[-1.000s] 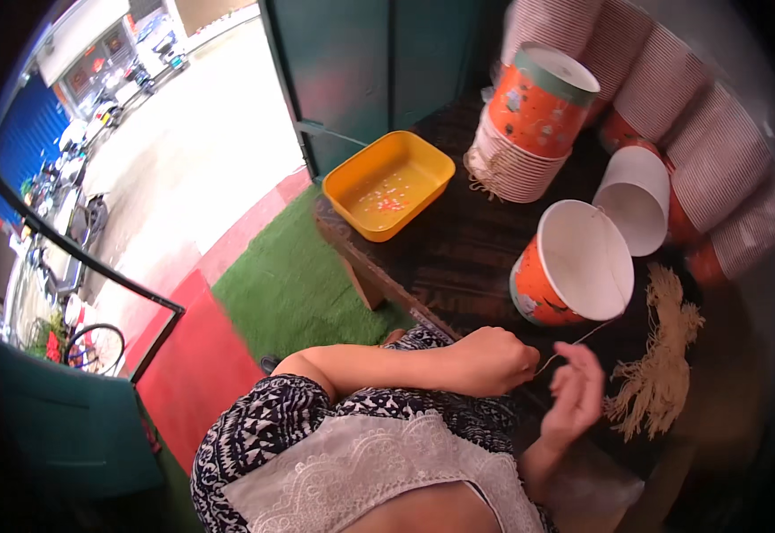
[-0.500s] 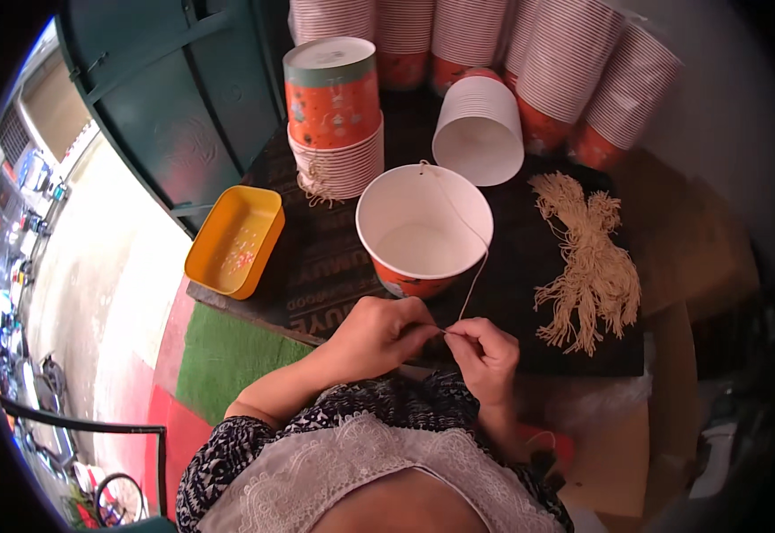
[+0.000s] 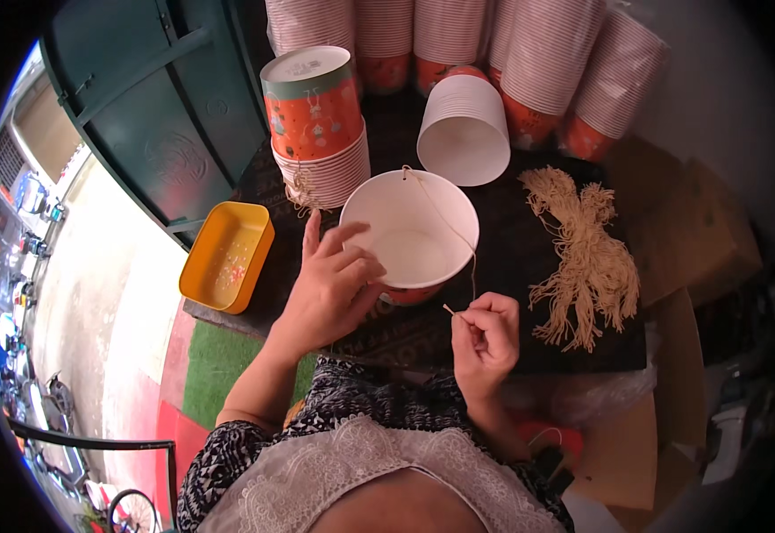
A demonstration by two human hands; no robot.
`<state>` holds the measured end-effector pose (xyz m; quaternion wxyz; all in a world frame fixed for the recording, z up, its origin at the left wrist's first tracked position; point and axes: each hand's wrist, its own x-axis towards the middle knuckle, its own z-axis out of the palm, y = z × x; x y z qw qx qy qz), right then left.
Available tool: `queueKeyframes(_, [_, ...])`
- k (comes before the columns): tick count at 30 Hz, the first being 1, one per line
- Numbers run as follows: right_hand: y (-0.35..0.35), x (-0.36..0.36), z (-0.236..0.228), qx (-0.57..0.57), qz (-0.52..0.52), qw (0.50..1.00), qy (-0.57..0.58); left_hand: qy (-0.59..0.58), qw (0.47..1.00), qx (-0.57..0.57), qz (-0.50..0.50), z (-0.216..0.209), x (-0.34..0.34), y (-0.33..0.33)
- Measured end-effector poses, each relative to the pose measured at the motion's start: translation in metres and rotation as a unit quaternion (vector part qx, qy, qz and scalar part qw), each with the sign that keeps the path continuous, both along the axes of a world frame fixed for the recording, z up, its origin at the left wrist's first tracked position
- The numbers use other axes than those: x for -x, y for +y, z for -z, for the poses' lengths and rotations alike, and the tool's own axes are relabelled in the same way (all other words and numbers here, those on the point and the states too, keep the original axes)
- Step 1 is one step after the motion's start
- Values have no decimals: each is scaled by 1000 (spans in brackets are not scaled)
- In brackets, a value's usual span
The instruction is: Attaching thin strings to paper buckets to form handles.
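A white-lined orange paper bucket stands upright in front of me, mouth up. A thin beige string is tied through a hole at its far rim and runs across the mouth to my right hand. Thumb and fingers there pinch the string, with its short end sticking out. My left hand is raised at the bucket's near left side, fingers apart, and I see nothing in it. Whether it touches the bucket I cannot tell.
At the left sits a yellow tray with small pale and red bits. Behind it stands an upside-down bucket stack with strings. A bucket lies on its side before tall wrapped stacks. A bundle of strings lies right.
My left hand has let go of the string and moved up and left, its fingers spreading. My right hand still pinches the string near its end.
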<state>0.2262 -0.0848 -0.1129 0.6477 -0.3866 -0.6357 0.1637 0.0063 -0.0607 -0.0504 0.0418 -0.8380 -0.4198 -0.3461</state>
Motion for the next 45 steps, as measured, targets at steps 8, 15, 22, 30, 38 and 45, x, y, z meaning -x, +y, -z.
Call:
queueKeyframes(8, [-4,12,8,-40,62,997,-4,-20,999,-25,2,13,-29,-15])
queueKeyframes(15, [-9,9,12,-89,-58,994,-14,-167,981,-76,62,17,-48,-47])
queueKeyframes(22, [-20,27,-4,-133,-72,985,-87,-371,904,173,121,25,-46,-63])
queueKeyframes(30, [-24,10,7,-72,-57,992,-88,-385,903,164,98,25,-42,-62])
queueKeyframes(38, [-15,18,-5,-89,-60,993,-55,-413,829,373,58,22,-34,-56])
queueKeyframes(45, [-12,2,-7,-102,-87,988,-78,-395,822,394,117,21,-56,-40])
